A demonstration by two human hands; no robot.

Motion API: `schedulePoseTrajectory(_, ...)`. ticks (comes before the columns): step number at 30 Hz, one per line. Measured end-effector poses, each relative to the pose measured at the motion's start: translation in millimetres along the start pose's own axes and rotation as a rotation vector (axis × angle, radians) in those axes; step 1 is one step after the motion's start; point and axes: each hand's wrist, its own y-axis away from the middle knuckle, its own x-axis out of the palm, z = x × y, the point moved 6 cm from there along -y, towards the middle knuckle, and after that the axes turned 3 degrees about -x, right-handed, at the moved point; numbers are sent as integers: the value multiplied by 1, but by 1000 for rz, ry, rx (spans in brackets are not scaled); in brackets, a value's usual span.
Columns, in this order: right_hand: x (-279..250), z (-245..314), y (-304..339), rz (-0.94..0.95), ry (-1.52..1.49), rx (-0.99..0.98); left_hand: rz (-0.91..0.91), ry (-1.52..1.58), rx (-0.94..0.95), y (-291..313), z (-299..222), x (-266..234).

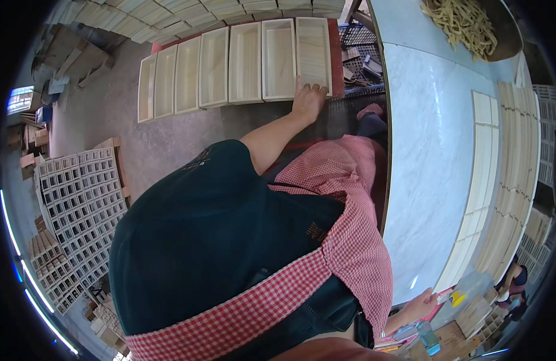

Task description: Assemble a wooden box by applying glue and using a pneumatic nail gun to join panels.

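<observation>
My left hand reaches out to a shallow wooden box at the right end of a row. Its fingers are bent over the near end of that box, gripping the rim. Several similar open boxes stand side by side to its left, on a red board. Down at the lower right, my right hand is by the corner of the pale tabletop. Its fingers are curled in beside a pink item; whatever they hold is too small to make out.
Light wooden strips lie along the table's right side, with stacked slats beyond. A bowl holds curled tan strips. A dark plastic crate sits beside the table. Stacked boxes stand left. Another person is at the far right.
</observation>
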Motion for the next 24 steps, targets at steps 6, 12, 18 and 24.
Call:
schedulePoseTrajectory(6, 8, -3, 3, 86, 30, -33, -72, -2, -70, -12, -11, 27)
schedulePoseTrajectory(12, 48, 19, -39, -105, -258, -366, 125, 26, -43, -5, 33, 33)
schedulePoseTrajectory(18, 75, -17, -98, -175, 10, -277, 57, -118, 59, -20, 28, 4)
schedulePoseTrajectory(24, 89, -32, -108, 161, -85, -323, -257, 101, 61, -66, -30, -103)
